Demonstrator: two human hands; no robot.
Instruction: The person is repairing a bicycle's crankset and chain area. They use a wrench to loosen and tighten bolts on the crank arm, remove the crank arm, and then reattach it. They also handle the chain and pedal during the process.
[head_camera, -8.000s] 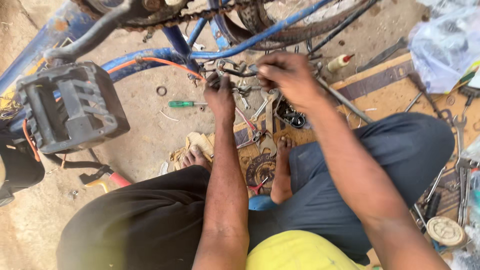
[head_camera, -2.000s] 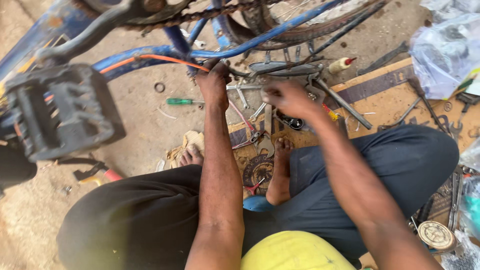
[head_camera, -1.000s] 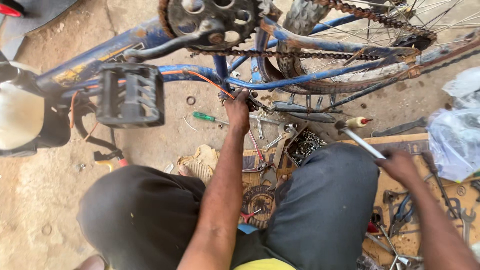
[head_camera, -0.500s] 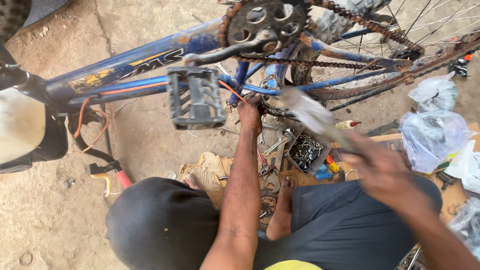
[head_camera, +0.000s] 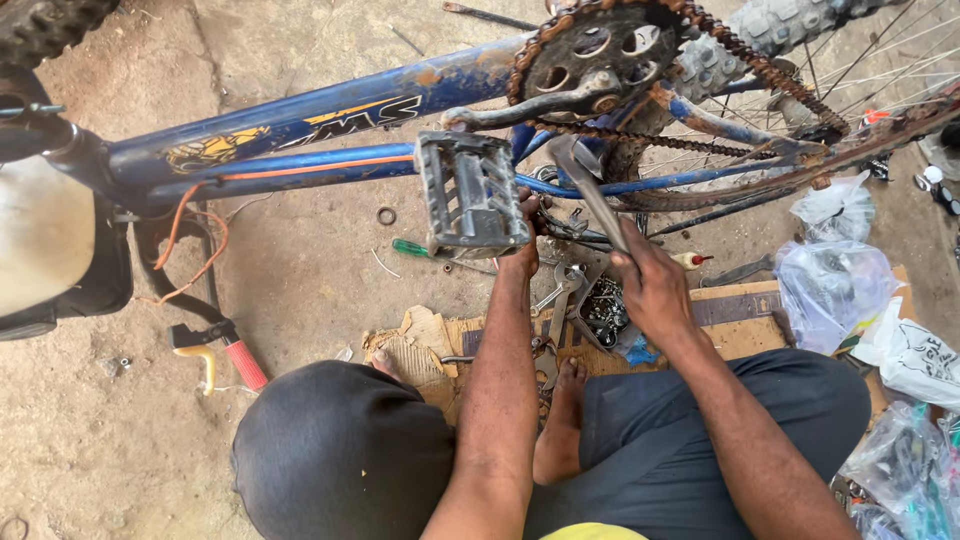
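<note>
A blue bicycle frame (head_camera: 330, 110) lies in front of me with its rusty chainring (head_camera: 600, 55) and chain at the top. A grey pedal (head_camera: 472, 195) on its crank sticks out toward me. My left hand (head_camera: 523, 252) reaches up just behind the pedal and grips a thin blue frame tube; its fingers are partly hidden. My right hand (head_camera: 655, 288) is closed around a long grey metal tool (head_camera: 590, 190), whose upper end points at the crank area below the chainring.
Wrenches and small parts (head_camera: 590, 305) lie on cardboard (head_camera: 740, 305) between my knees. A green-handled screwdriver (head_camera: 410, 247) and a washer lie on the dirt. Plastic bags (head_camera: 830, 280) sit at the right, a red-handled tool (head_camera: 240, 362) at the left.
My right hand swung in from the right with the long metal tool and now holds it up against the crank area. My left hand stayed on the frame. The view shifted left.
</note>
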